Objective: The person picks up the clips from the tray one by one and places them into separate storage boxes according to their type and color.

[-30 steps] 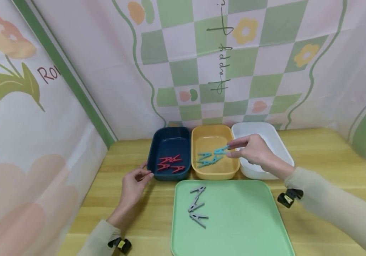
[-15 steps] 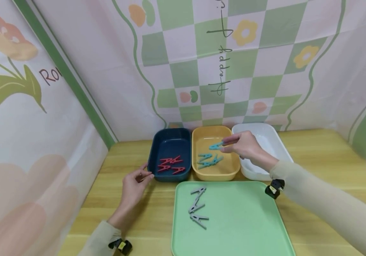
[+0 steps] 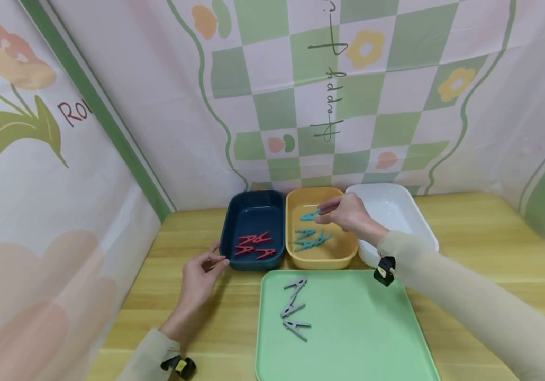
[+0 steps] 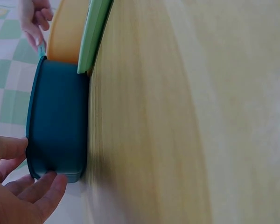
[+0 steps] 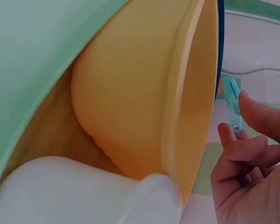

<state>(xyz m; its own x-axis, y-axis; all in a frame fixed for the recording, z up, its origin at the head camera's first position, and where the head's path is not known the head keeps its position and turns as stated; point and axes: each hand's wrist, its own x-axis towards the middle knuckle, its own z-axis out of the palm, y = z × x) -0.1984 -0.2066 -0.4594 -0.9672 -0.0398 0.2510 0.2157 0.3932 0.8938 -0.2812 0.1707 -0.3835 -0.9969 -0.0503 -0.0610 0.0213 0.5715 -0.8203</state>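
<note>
Leftward from the yellow box's right edge a second ago, my right hand (image 3: 348, 211) has moved over the yellow box (image 3: 320, 263), bringing a blue clothespin (image 3: 308, 216) with it. Behind the scene hangs a patterned cloth (image 3: 272, 69) of green checks, flowers and lettering; before it spreads the wooden table (image 3: 482, 222). Nearest me on the table lies a green tray (image 3: 363, 328). Just beyond the tray, three boxes stand in a row: the dark blue box (image 3: 255, 211) at left, the yellow in the middle, the white box (image 3: 391, 206) at right. My left hand (image 3: 201, 275) grips the dark blue box by its near left corner, thumb at the rim, fingers against the outer wall. My right thumb and fingers pinch the blue clothespin by one end, above the yellow box. Smallest in view, three gray clothespins (image 3: 291, 323) line the tray's left part, four red clothespins (image 3: 266, 253) lie in the dark blue box, and three more blue clothespins (image 3: 321, 239) rest in the yellow.
</note>
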